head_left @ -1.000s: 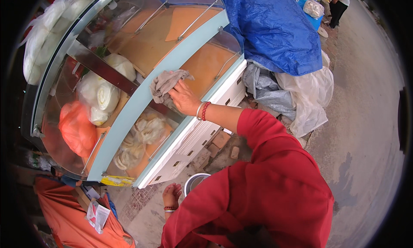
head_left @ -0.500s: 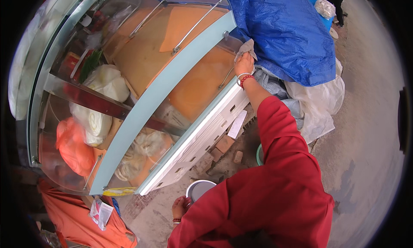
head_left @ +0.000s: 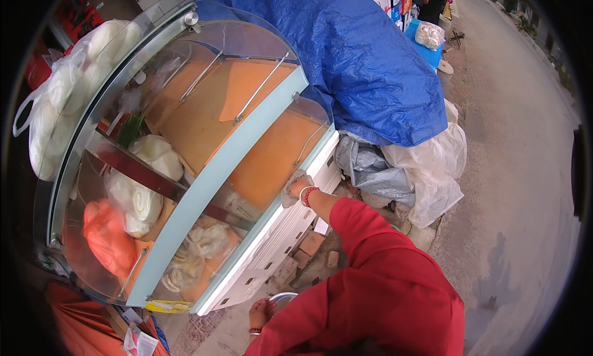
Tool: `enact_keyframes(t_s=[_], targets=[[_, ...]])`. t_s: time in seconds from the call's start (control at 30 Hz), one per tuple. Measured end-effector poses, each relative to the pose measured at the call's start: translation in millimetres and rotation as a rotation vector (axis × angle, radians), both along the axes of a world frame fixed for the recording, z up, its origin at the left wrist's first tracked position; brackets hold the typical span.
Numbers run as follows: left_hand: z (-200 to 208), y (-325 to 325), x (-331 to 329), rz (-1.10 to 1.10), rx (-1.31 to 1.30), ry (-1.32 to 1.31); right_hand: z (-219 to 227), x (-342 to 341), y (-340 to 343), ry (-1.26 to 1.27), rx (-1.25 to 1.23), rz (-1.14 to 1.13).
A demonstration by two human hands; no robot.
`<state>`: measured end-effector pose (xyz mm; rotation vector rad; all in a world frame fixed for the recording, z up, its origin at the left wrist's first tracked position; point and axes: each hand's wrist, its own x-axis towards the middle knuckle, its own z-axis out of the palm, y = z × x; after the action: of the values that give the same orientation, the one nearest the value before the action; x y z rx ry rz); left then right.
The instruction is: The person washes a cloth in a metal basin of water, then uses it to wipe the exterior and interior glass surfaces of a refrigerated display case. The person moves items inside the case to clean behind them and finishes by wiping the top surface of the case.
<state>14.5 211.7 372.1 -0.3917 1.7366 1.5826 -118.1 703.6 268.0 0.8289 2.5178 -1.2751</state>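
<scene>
Cloth on glass case, right hand wiping edge

Cloth (head_left: 290, 192), grey, bunched under right hand (head_left: 301, 184), pressed on the curved glass of the display case (head_left: 272, 158) near its 3 o'clock edge, just above the white base (head_left: 278, 238). Right grip: fingers closed over the cloth. Red-white bangles at that wrist, red sleeve (head_left: 370, 263) comes in from 5 o'clock.

Left hand (head_left: 259, 311) low at 6 o'clock, fingers curled on the rim of a round pale bowl (head_left: 281, 297), mostly hidden by the sleeve; grip clamped on that rim as far as visible. Contents of bowl not visible.

Edges/room: light-blue frame bar (head_left: 210, 189) runs diagonally across the case from 1 to 7 o'clock. Blue tarp (head_left: 364, 65) butts against the case's far end at 12–1 o'clock. Grey and clear plastic sheeting (head_left: 420, 170) piled just beside the hand at 3 o'clock, tight there. Bricks (head_left: 309, 245) on the ground against the base. Open pavement (head_left: 525, 201) at 3–4 o'clock.

Containers: case holds orange trays (head_left: 241, 102), white dough-like lumps in plastic (head_left: 139, 195), an orange bag (head_left: 108, 238), pale coiled pieces (head_left: 201, 245) at the 7 o'clock end. White bags (head_left: 62, 109) hang off the case's outer rim at 10 o'clock.
</scene>
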Motion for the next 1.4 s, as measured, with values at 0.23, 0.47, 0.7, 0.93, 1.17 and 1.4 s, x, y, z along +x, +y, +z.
enact_keyframes(t_s=[0.23, 0.47, 0.7, 0.93, 1.17, 1.4], targets=[[22.7, 11.1, -3.8, -0.167, 0.122, 0.05, 72.0, 61.9, -221.0, 0.062, -1.204, -0.254], [15.3, -4.3, -1.4, -0.101, 0.134, 0.023, 42.5, 119.2, -148.2, 0.123, -0.611, -0.321], [-4.0, -25.9, 16.1, -0.051, -0.006, -0.01, 25.7, 105.8, -30.6, 0.462, -0.284, -0.759], [0.6, -49.4, 63.1, 0.114, -0.156, -0.104, 49.3, 52.0, 106.4, 0.507, -0.01, -1.0], [18.3, -46.2, 108.5, 0.192, -0.193, -0.234, -15.6, 15.9, 212.6, 0.205, 0.155, -0.573], [9.0, -40.7, 117.7, 0.171, -0.228, -0.276, -12.1, 16.0, 153.2, 0.116, 0.236, -0.496]])
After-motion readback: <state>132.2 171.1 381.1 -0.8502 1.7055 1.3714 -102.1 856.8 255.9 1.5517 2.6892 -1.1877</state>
